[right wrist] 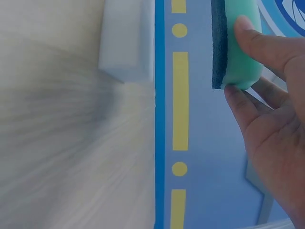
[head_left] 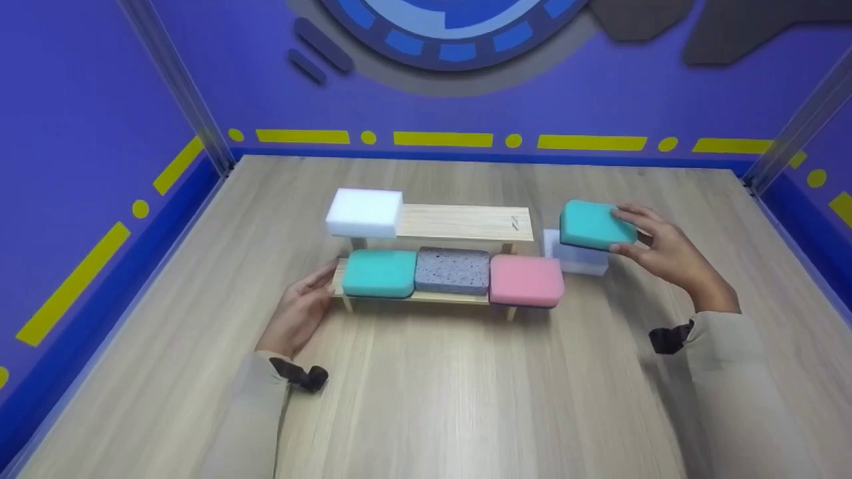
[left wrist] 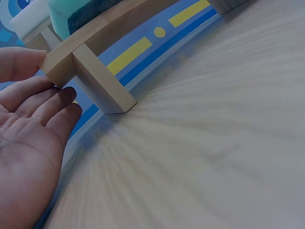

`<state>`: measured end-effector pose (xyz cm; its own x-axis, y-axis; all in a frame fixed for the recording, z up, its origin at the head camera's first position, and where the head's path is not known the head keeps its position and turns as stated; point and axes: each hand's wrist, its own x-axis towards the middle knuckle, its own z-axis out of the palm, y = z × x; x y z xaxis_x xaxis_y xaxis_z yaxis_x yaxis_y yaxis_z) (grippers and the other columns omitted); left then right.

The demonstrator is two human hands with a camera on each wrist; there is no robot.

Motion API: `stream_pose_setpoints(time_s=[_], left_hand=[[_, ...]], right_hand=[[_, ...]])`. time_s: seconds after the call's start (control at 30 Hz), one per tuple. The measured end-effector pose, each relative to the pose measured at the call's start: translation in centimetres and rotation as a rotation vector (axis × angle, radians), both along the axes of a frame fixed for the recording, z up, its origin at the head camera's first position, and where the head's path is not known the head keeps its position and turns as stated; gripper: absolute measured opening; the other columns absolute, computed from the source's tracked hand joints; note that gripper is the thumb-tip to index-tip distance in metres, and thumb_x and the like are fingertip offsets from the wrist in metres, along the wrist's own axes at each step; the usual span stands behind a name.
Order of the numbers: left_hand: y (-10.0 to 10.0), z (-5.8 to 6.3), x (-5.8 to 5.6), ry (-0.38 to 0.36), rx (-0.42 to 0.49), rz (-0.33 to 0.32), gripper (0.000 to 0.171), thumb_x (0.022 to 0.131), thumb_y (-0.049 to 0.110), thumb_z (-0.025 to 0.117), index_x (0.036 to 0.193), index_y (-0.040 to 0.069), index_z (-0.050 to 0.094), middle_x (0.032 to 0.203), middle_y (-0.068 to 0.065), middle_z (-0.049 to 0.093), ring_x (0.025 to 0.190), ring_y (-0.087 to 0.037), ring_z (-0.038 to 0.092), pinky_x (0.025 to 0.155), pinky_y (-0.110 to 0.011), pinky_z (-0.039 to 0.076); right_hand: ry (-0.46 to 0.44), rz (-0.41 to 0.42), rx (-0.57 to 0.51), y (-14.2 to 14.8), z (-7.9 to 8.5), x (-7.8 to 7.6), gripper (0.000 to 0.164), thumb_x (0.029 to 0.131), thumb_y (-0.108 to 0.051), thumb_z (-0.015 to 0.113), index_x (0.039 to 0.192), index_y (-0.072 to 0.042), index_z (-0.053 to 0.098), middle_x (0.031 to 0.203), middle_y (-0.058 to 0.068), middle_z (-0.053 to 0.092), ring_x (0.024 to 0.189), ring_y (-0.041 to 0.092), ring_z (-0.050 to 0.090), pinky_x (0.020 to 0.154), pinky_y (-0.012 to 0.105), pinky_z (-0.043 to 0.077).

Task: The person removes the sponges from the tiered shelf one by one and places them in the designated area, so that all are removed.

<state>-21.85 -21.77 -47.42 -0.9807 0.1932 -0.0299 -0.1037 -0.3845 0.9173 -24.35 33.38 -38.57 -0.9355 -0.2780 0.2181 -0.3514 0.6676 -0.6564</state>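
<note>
My right hand holds a teal scouring sponge by its right end, between thumb and fingers. In the right wrist view the dark scouring side of this sponge faces down, above a white foam block on the table. At the left end of a two-step wooden stand, my left hand pinches the lower board, thumb at its edge and fingers beneath. Along that lower step sit another teal sponge, a grey porous sponge and a pink sponge, side by side. A white sponge lies on the upper step's left end.
The light wood table carries the stand near its middle. Blue panels with yellow markings close off its back and sides, with metal posts at the corners. The pink sponge juts past the lower step's right end.
</note>
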Motion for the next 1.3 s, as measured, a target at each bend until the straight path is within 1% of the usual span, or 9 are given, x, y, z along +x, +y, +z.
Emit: stream_pose_setpoints(time_s=[0.13, 0.2, 0.37, 0.5, 0.7, 0.87, 1.0, 1.17, 1.3], left_hand=[[0.0, 0.0, 0.0, -0.012, 0.010, 0.007, 0.057, 0.092, -0.010, 0.045, 0.146, -0.007, 0.027, 0.158, -0.017, 0.024, 0.145, -0.025, 0.024, 0.107, -0.021, 0.041], [0.0, 0.0, 0.0, -0.006, 0.003, 0.009, 0.057, 0.092, -0.011, 0.044, 0.146, -0.009, 0.026, 0.157, -0.018, 0.024, 0.146, -0.026, 0.023, 0.106, -0.019, 0.042], [0.0, 0.0, -0.1, 0.008, -0.011, 0.017, 0.056, 0.092, -0.011, 0.044, 0.146, -0.011, 0.025, 0.157, -0.021, 0.023, 0.146, -0.026, 0.021, 0.102, -0.016, 0.044], [0.1, 0.0, -0.1, 0.002, -0.010, 0.022, 0.056, 0.092, -0.011, 0.044, 0.146, -0.010, 0.026, 0.157, -0.020, 0.023, 0.146, -0.026, 0.021, 0.102, -0.016, 0.044], [0.2, 0.0, 0.0, -0.006, 0.003, 0.034, 0.056, 0.092, -0.011, 0.043, 0.146, -0.009, 0.026, 0.157, -0.019, 0.024, 0.146, -0.026, 0.022, 0.102, -0.016, 0.044], [0.1, 0.0, 0.0, 0.000, 0.003, 0.025, 0.056, 0.092, -0.012, 0.043, 0.146, -0.010, 0.026, 0.158, -0.018, 0.023, 0.147, -0.025, 0.021, 0.104, -0.017, 0.043], [0.1, 0.0, 0.0, 0.000, 0.011, 0.022, 0.056, 0.092, -0.011, 0.043, 0.146, -0.009, 0.027, 0.158, -0.017, 0.023, 0.147, -0.025, 0.020, 0.104, -0.017, 0.042], [0.1, 0.0, 0.0, -0.001, 0.012, 0.023, 0.057, 0.092, -0.011, 0.043, 0.146, -0.009, 0.026, 0.158, -0.018, 0.023, 0.146, -0.025, 0.021, 0.104, -0.017, 0.042], [0.1, 0.0, 0.0, -0.008, 0.018, 0.030, 0.057, 0.091, -0.013, 0.043, 0.146, -0.009, 0.028, 0.157, -0.019, 0.025, 0.145, -0.025, 0.024, 0.102, -0.017, 0.044]], right_hand=[[-0.002, -0.012, 0.009, 0.7, -0.2, 0.1, 0.061, 0.089, -0.009, 0.067, 0.142, 0.005, 0.041, 0.150, 0.027, 0.030, 0.135, 0.049, 0.032, 0.102, 0.060, 0.033], [-0.006, -0.019, 0.015, 1.0, -0.3, 0.2, 0.062, 0.089, -0.010, 0.067, 0.142, 0.004, 0.041, 0.150, 0.026, 0.030, 0.135, 0.049, 0.031, 0.102, 0.061, 0.033], [-0.024, -0.027, 0.014, 1.9, -0.6, 0.5, 0.062, 0.090, -0.012, 0.066, 0.144, 0.003, 0.039, 0.151, 0.026, 0.028, 0.136, 0.049, 0.029, 0.102, 0.064, 0.033], [-0.034, -0.034, 0.012, 2.6, -0.8, 0.6, 0.061, 0.090, -0.011, 0.065, 0.144, 0.003, 0.039, 0.151, 0.026, 0.027, 0.136, 0.050, 0.027, 0.102, 0.065, 0.032], [-0.026, -0.039, 0.018, 3.3, -1.1, 0.7, 0.061, 0.090, -0.010, 0.065, 0.143, 0.002, 0.039, 0.151, 0.027, 0.028, 0.136, 0.050, 0.027, 0.100, 0.067, 0.031], [-0.006, -0.046, 0.036, 4.1, -1.2, 0.7, 0.060, 0.088, -0.009, 0.067, 0.142, 0.002, 0.042, 0.150, 0.027, 0.030, 0.135, 0.051, 0.028, 0.098, 0.067, 0.032], [-0.013, -0.056, 0.054, 4.6, -1.4, 0.7, 0.060, 0.088, -0.008, 0.068, 0.141, 0.003, 0.043, 0.149, 0.027, 0.031, 0.134, 0.051, 0.029, 0.098, 0.065, 0.033], [-0.003, -0.070, 0.078, 5.4, -2.0, 0.8, 0.059, 0.088, -0.009, 0.068, 0.140, 0.005, 0.043, 0.147, 0.031, 0.032, 0.133, 0.054, 0.028, 0.097, 0.068, 0.034], [0.008, -0.080, 0.091, 5.8, -2.4, 0.8, 0.060, 0.087, -0.007, 0.068, 0.140, 0.006, 0.043, 0.146, 0.032, 0.034, 0.132, 0.055, 0.028, 0.096, 0.070, 0.033]])
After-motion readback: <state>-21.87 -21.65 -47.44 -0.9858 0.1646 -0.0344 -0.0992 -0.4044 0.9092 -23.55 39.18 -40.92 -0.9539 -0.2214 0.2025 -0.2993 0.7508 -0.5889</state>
